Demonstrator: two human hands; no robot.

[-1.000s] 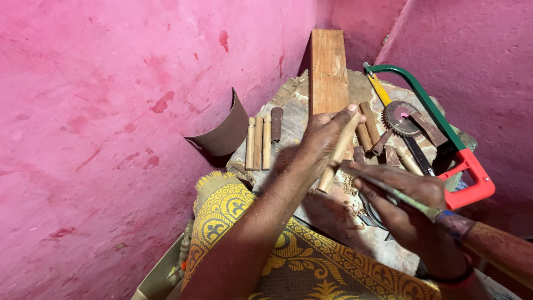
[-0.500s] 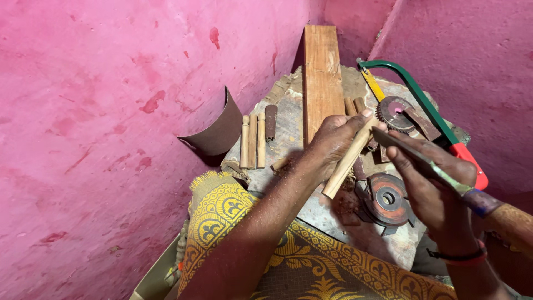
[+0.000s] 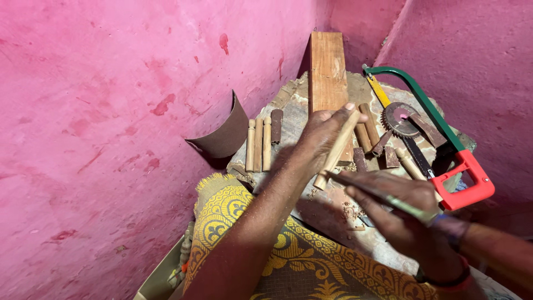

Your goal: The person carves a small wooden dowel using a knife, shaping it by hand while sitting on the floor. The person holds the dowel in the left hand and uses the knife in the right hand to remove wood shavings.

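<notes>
Above the workbench (image 3: 300, 108), left hand (image 3: 322, 133) gripping wooden dowel (image 3: 336, 151), right hand (image 3: 402, 214) just below

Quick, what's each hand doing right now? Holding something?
Left hand: closed around a wooden stick, holding it up.
Right hand: closed on a thin tool whose tip is at the stick's lower end.
</notes>
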